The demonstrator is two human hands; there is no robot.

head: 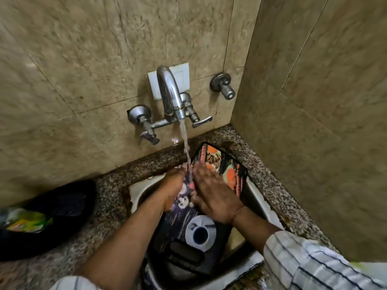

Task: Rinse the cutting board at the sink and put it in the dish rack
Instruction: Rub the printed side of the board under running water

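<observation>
A black cutting board point(227, 164) with orange and white printed pictures lies tilted in the steel sink point(259, 199), its far end resting on the sink's back rim. Water point(185, 143) runs from the chrome tap point(169, 93) onto the board between my hands. My left hand point(173, 187) grips the board's left edge. My right hand point(211, 195) lies flat on the board's printed face, fingers spread, under the stream. The board's handle slot point(184, 252) points toward me.
Speckled granite counter point(104, 206) surrounds the sink, boxed in by tiled walls behind and on the right. A dark bowl-like container point(48, 218) with green and yellow things stands on the counter at left. Two tap handles point(202, 122) and a separate valve point(225, 86) stick out from the wall.
</observation>
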